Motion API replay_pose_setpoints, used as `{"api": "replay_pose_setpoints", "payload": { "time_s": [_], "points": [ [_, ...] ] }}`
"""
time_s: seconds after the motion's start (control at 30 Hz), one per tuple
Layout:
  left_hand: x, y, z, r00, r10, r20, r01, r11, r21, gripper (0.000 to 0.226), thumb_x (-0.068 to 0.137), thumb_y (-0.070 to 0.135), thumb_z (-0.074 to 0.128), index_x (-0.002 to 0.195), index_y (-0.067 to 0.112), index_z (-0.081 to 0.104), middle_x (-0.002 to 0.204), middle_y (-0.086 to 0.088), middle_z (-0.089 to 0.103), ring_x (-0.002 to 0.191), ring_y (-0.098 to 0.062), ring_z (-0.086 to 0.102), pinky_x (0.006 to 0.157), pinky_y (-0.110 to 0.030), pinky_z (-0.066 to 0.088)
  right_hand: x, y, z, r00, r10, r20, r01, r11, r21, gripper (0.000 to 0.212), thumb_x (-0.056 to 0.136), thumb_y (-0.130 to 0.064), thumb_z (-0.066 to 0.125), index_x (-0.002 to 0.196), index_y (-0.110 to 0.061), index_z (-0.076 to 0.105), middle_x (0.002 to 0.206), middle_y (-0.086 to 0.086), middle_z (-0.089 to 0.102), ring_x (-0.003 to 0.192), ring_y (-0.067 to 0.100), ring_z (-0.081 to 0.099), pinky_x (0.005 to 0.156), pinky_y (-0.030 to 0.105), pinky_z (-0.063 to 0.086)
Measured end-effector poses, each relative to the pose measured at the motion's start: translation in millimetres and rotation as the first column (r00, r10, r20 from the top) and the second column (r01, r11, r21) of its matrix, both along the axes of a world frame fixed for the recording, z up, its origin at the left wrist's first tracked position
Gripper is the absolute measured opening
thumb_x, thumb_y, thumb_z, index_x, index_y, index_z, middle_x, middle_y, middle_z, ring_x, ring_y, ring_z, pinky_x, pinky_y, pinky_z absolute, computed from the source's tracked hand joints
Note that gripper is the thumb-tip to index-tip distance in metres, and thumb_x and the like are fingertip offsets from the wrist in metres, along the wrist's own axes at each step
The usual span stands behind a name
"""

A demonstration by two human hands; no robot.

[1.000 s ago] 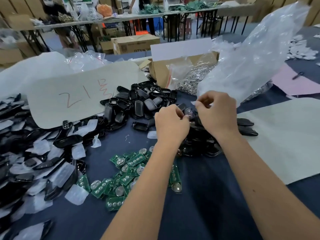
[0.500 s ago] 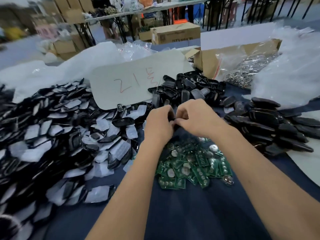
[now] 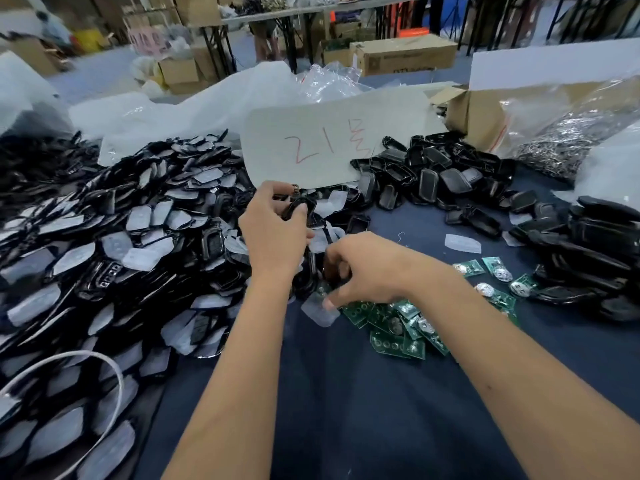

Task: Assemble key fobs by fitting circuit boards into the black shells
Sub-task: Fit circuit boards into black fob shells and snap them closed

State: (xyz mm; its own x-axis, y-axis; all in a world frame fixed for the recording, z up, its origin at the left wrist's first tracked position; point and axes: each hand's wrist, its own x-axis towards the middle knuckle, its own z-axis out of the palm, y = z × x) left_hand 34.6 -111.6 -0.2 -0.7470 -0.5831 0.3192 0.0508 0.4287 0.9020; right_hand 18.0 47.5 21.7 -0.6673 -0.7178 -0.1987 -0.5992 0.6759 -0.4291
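My left hand (image 3: 273,237) is raised over the near edge of the big shell pile, closed on one black shell (image 3: 300,210) held between thumb and fingers. My right hand (image 3: 367,268) is lower, fingers curled down onto the left edge of the heap of green circuit boards (image 3: 398,323); its thumb rests on a clear film piece (image 3: 317,311). Whether it grips a board is hidden under the fingers. Black shells with whitish film (image 3: 138,237) cover the left side. More shells (image 3: 433,174) lie at the back.
Dark closed fobs (image 3: 588,244) are stacked at the right, with loose boards (image 3: 498,271) beside them. A card with red writing (image 3: 329,140) lies behind the hands. A cardboard box (image 3: 478,116) holds a bag of metal rings (image 3: 554,143). A white cable (image 3: 110,365) loops at lower left.
The view has swung left. My hands, together at first, have parted: the left went to the shell pile and holds a shell, the right dropped onto the green boards.
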Motion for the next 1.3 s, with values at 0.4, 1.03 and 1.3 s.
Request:
{"api": "replay_pose_setpoints", "payload": {
  "time_s": [0.4, 1.03, 1.3],
  "points": [
    [-13, 27, 13, 0.986, -0.119, 0.116, 0.066, 0.922, 0.381, 0.027, 0.095, -0.002, 0.051, 0.106, 0.016, 0.068, 0.102, -0.002, 0.065, 0.061, -0.009, 0.073, 0.079, -0.040, 0.064, -20, 35, -16, 0.949, -0.134, 0.286, 0.266, 0.827, -0.496, 0.016, 0.084, -0.014, 0.086, 0.088, -0.018, 0.071, 0.068, 0.005, 0.071, 0.054, 0.014, 0.063, 0.052, 0.029, 0.051],
    [-25, 95, -19, 0.855, -0.517, 0.042, 0.366, 0.658, 0.658, 0.036, 0.105, -0.006, 0.043, 0.104, 0.008, 0.075, 0.116, -0.018, 0.070, 0.078, -0.019, 0.079, 0.079, -0.026, 0.063, -29, 91, -54, 0.797, -0.427, 0.428, 0.527, 0.144, -0.838, 0.019, 0.085, -0.013, 0.086, 0.090, -0.002, 0.070, 0.065, 0.017, 0.071, 0.046, 0.026, 0.066, 0.044, 0.028, 0.053],
    [-23, 96, -21, 0.844, -0.534, 0.051, 0.404, 0.695, 0.595, 0.033, 0.104, -0.007, 0.044, 0.108, 0.004, 0.075, 0.089, -0.013, 0.065, 0.057, -0.007, 0.069, 0.075, -0.026, 0.063, -23, 80, -53, 0.830, -0.430, 0.356, 0.461, 0.168, -0.872, 0.016, 0.086, -0.014, 0.086, 0.086, -0.007, 0.071, 0.062, 0.013, 0.071, 0.048, 0.029, 0.069, 0.046, 0.030, 0.056]
  ]
}}
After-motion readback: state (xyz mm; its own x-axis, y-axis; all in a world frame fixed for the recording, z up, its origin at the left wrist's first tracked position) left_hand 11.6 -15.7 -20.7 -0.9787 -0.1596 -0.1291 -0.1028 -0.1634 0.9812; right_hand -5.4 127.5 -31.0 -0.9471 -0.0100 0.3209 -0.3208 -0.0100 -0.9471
